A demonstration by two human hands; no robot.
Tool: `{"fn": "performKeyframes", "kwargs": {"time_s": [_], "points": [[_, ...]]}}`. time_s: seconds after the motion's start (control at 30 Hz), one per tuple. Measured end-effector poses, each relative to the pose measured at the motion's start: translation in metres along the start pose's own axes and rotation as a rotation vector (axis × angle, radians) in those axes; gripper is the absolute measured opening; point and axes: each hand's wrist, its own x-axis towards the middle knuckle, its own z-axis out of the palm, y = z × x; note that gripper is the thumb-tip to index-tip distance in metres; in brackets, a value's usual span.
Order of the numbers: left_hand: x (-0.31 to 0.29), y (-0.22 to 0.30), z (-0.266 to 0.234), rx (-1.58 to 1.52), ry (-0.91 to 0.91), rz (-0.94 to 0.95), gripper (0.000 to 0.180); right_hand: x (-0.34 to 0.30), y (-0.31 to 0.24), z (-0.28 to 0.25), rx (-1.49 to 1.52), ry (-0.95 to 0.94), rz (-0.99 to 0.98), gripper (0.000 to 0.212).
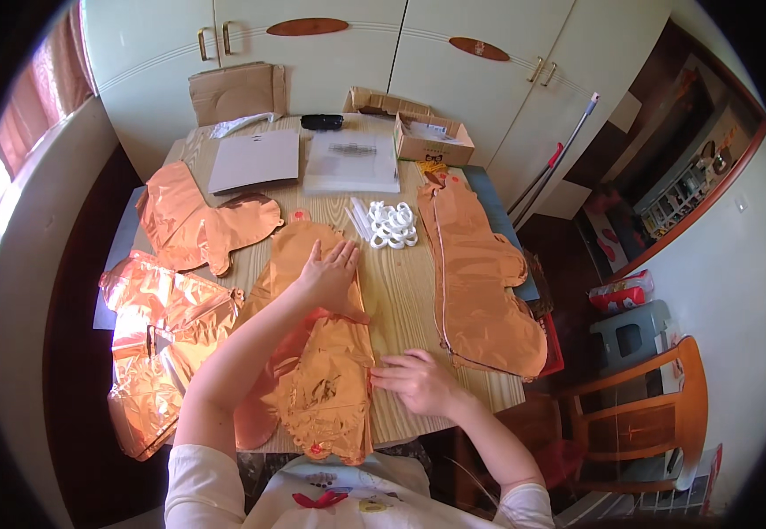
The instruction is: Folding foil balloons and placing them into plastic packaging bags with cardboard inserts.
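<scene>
Copper-coloured foil (325, 379) lies at the near edge of the surface (414, 304). The right hand (420, 384) meets its right side; I cannot tell whether that grip pinches. Farther up, the left hand (332, 280) lies flat on it, grip spread. Beyond sit white rings (392, 226).

Place: home room | pale cabinets (312, 75) | pink curtain (46, 97) | wooden chair (692, 388) | wood-grain table (405, 309)
</scene>
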Motion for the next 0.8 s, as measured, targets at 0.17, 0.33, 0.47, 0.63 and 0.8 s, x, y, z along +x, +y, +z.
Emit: {"fn": "performKeyframes", "kwargs": {"time_s": [0.17,0.33,0.47,0.63,0.8], "points": [[0.002,-0.001,-0.001,0.003,-0.013,0.001,0.147,0.027,0.026,-0.006,-0.042,-0.001,-0.025,0.036],[-0.002,-0.001,-0.001,-0.017,0.0,-0.001,0.145,0.023,0.018,-0.009,-0.132,-0.073,-0.124,0.035],[-0.002,0.0,0.001,-0.031,0.023,0.001,0.144,0.011,0.009,-0.011,-0.161,-0.08,-0.154,0.035],[-0.002,-0.003,-0.004,-0.021,0.025,-0.011,0.134,0.001,-0.001,-0.014,-0.12,-0.106,-0.146,0.034],[-0.001,-0.017,0.003,-0.129,0.156,0.019,0.103,0.001,0.004,-0.009,0.019,-0.095,-0.096,0.042]]}}
